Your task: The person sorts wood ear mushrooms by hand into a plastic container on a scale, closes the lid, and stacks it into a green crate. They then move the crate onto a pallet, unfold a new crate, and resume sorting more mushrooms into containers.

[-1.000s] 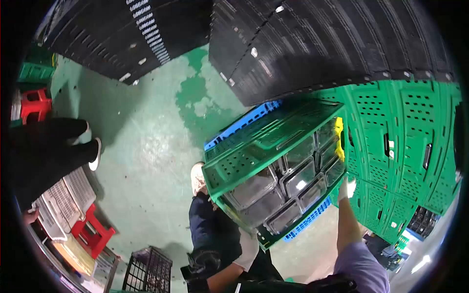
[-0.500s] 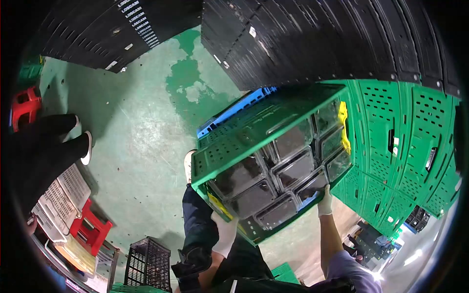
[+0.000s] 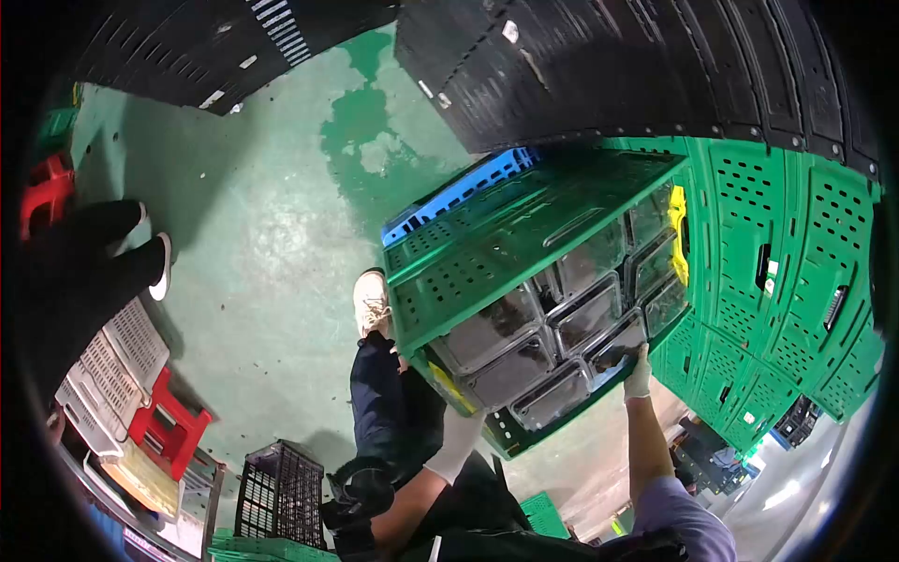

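Observation:
A green crate [image 3: 524,248] with yellow latches hangs tilted in front of me, its open side towards me. Rows of clear plastic boxes [image 3: 587,316] with dark contents fill it. My left hand [image 3: 461,436], in a white glove, grips the crate's lower left corner; its fingertips are hidden by the crate. My right hand [image 3: 639,377], also gloved, is closed on the near right edge, fingers over the rim. Beyond the green crate a blue crate [image 3: 459,195] shows in part.
Stacked green crates [image 3: 749,253] stand close on the right. Large black containers [image 3: 599,75] rise at the back. Another person's legs [image 3: 103,253] are at the left, near red stools [image 3: 169,421] and white baskets [image 3: 117,365]. A black basket [image 3: 281,492] sits lower left.
The green crate and both my hands have shifted slightly to the right in view. More of my shoe now shows beside the crate. Both hands keep their hold.

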Tool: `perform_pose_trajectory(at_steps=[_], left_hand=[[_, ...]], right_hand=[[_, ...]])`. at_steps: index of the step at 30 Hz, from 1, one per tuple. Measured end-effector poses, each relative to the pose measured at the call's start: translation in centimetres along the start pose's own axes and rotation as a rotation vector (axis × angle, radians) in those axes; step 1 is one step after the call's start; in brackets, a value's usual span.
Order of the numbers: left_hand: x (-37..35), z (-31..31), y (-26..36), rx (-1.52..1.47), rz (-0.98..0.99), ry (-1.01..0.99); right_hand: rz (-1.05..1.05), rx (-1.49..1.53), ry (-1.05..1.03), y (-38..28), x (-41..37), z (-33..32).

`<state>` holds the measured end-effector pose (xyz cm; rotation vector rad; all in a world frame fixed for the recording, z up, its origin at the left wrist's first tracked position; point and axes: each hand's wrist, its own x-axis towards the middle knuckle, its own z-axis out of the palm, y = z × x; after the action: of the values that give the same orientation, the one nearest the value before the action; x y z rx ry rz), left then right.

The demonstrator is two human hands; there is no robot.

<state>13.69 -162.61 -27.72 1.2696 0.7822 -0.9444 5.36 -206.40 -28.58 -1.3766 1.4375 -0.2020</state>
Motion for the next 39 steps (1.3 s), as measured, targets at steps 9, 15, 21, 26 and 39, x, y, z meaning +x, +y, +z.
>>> perform_pose_trajectory(at_steps=[9,15,21,26,39], left_hand=[[0.1,-1.8,1.5,0.096,-0.067,-0.17],[-1.1,-2.0,0.4,0.018,-0.02,-0.106],[-2.0,-2.4,-0.4,-0.035,-0.123,-0.117],[-1.4,-2.3,0.5,0.008,-0.091,-0.109],[1.6,-1.0,1.6,-0.153,-0.106,-0.052]], right_hand=[[0.131,0.025,0.015,0.5,0.1,0.5],[0.129,0.118,-0.272,1.5,1.5,-0.6],[0.046,0.049,-0.037,-1.4,-1.2,2.3],[0.014,0.022,-0.027,-2.4,-0.3,3.4],[-0.053,-0.015,0.135,-4.8,2.8,7.4]])
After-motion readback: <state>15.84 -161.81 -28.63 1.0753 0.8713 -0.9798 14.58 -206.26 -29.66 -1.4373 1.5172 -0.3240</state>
